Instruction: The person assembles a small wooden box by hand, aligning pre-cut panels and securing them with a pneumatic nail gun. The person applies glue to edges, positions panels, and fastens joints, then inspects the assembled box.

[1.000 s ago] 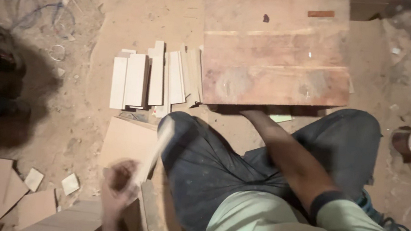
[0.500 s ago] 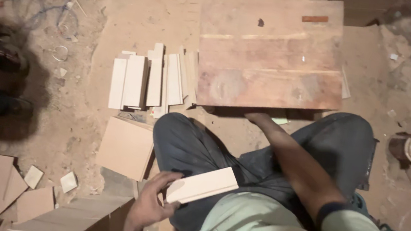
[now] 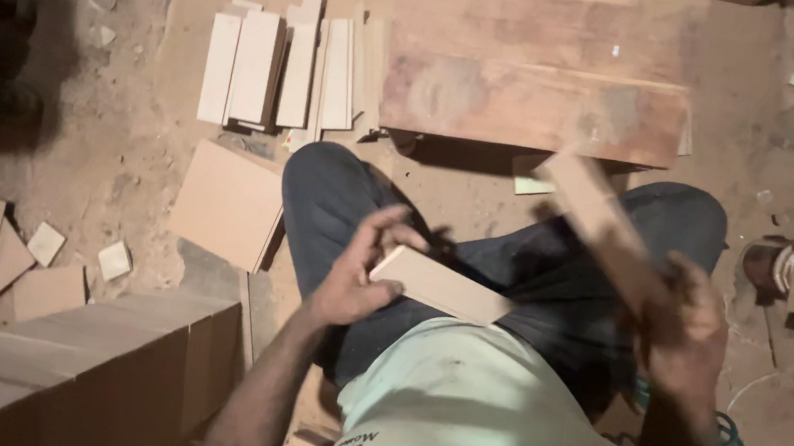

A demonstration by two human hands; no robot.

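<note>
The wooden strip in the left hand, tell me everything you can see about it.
The wooden strip is a short, flat, rectangular piece of pale, bare wood with straight edges and squared ends. It lies nearly level, slanting down a little toward its right end, above the person's lap over the dark trousers. The left hand grips its left end, thumb on top and fingers raised above it. Its right end hangs free, touching nothing that I can see. No marks or damage show on it.

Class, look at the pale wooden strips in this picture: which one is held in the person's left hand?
The short pale strip lying across the lap, pinched at its end by the left hand. The right hand holds a blurred, raised strip; the others lie on the floor.
</note>
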